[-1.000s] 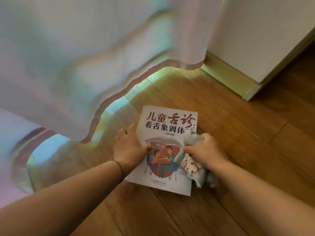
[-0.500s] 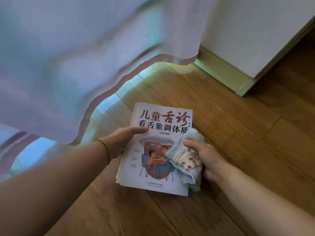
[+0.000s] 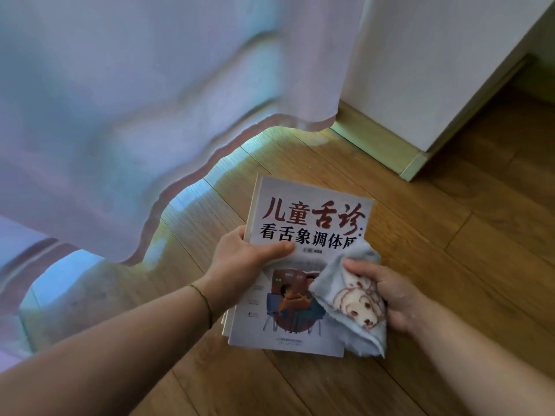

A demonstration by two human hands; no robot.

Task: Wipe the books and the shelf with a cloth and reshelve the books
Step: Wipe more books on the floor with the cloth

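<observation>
left hand (image 3: 240, 259): my fingers grip book (image 3: 300, 235) by its spine
right hand (image 3: 396, 298): fingers bunch cloth (image 3: 348, 298) against the cover
under book: wood floor (image 3: 450, 265)

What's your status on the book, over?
Left hand grips book by its left edge. Right hand holds cloth on the cover. Curtain hangs just behind; not in the way.

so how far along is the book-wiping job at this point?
Nothing looks finished. In hand: the left hand grips the book by its left edge, above the wooden floor, while the right hand holds the cloth against the cover. Left: reshelving it; no shelf or other books are in view.
</observation>
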